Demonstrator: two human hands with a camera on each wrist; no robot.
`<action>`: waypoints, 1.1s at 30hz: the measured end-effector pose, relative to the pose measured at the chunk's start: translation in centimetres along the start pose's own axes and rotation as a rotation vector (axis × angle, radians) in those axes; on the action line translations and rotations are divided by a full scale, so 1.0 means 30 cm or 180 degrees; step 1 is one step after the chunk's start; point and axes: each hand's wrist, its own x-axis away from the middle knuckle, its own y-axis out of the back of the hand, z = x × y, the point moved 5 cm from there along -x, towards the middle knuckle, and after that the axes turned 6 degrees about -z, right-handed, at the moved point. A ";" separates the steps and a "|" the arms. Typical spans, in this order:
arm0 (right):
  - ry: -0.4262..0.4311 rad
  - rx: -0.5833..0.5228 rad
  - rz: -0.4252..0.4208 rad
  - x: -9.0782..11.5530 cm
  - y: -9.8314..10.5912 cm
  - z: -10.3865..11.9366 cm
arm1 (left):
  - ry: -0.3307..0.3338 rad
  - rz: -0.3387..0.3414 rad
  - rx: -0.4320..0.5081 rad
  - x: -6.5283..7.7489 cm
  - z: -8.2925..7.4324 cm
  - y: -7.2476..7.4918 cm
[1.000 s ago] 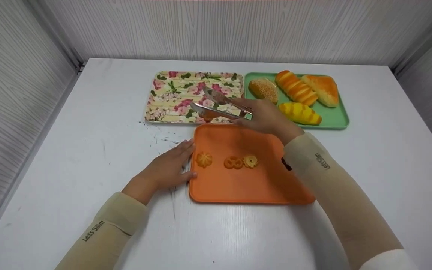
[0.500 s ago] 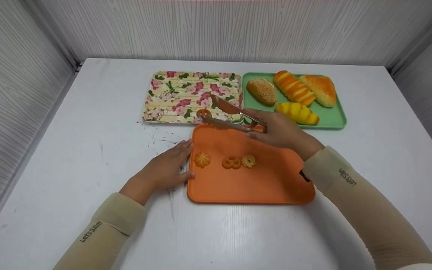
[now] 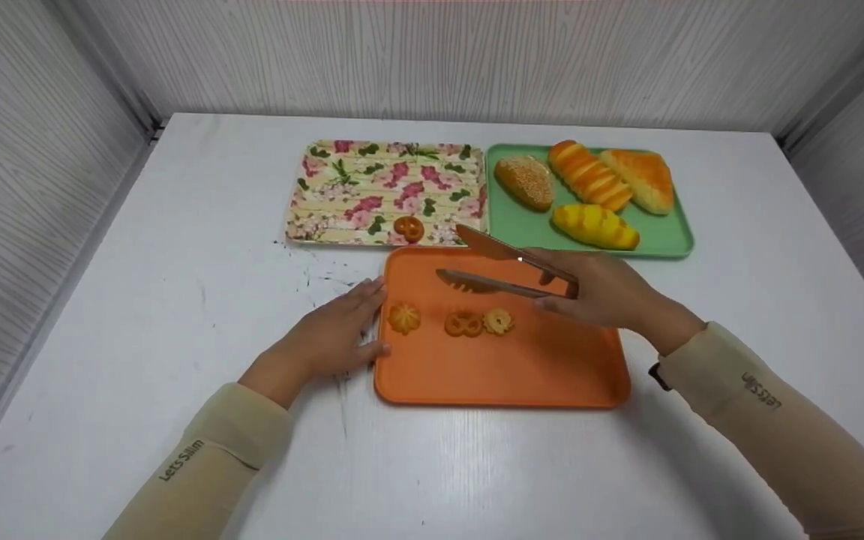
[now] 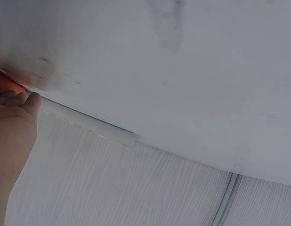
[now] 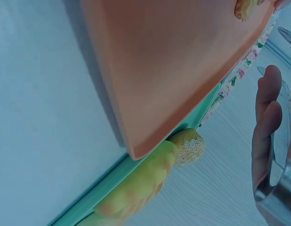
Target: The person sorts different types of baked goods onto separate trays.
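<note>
My right hand [image 3: 608,292] grips metal tongs [image 3: 507,287] above the orange tray [image 3: 499,375]; their arms stand apart with nothing between the tips. Below and left of the tongs lie a pretzel-shaped cookie [image 3: 463,324] and a ring-shaped cookie [image 3: 498,322], side by side. A flower-shaped cookie [image 3: 404,318] sits by the tray's left edge. There my left hand [image 3: 327,334] rests with straight fingers against the rim. Another pretzel cookie [image 3: 408,229] lies on the floral tray [image 3: 342,169], near its front edge. In the right wrist view, fingers [image 5: 265,122] curl round the tongs.
Behind, to the right, a green tray [image 3: 664,234] carries a sesame bun [image 3: 526,182], a striped loaf [image 3: 589,176], a triangular bread [image 3: 640,180] and a yellow roll [image 3: 595,226]. It stands beside the floral tray. Wood-grain panels [image 3: 462,60] enclose the white table [image 3: 199,300].
The tongs came down onto the floral tray's front, let go of the pretzel cookie there, and moved back right and nearer over the orange tray. My left hand stayed put.
</note>
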 end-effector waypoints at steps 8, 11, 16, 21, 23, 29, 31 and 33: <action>0.0049 0.0015 0.0122 0.078 0.009 -0.028 | -0.0060 -0.0029 0.0028 0.004 -0.001 0.001; 0.0093 0.0050 0.0137 0.097 0.013 -0.029 | -0.0085 -0.0036 0.0025 0.004 0.000 0.000; 0.0150 0.0068 0.0173 0.127 0.011 -0.029 | -0.0083 -0.0029 0.0048 0.003 -0.002 -0.001; 0.0149 0.0119 0.0223 0.156 0.004 -0.039 | -0.0089 -0.0036 0.0040 0.004 -0.003 0.000; 0.0167 0.0153 0.0234 0.164 0.003 -0.042 | -0.0097 -0.0038 0.0041 0.004 -0.002 0.001; 0.0172 0.0278 0.0257 0.176 0.000 -0.044 | -0.0047 -0.0011 0.0054 0.001 0.002 0.001; 0.0163 0.0330 0.0252 0.177 0.000 -0.046 | -0.0047 -0.0010 0.0045 0.000 0.002 0.000; 0.0177 0.0386 0.0244 0.176 0.000 -0.047 | -0.0068 -0.0023 0.0044 -0.001 0.002 -0.001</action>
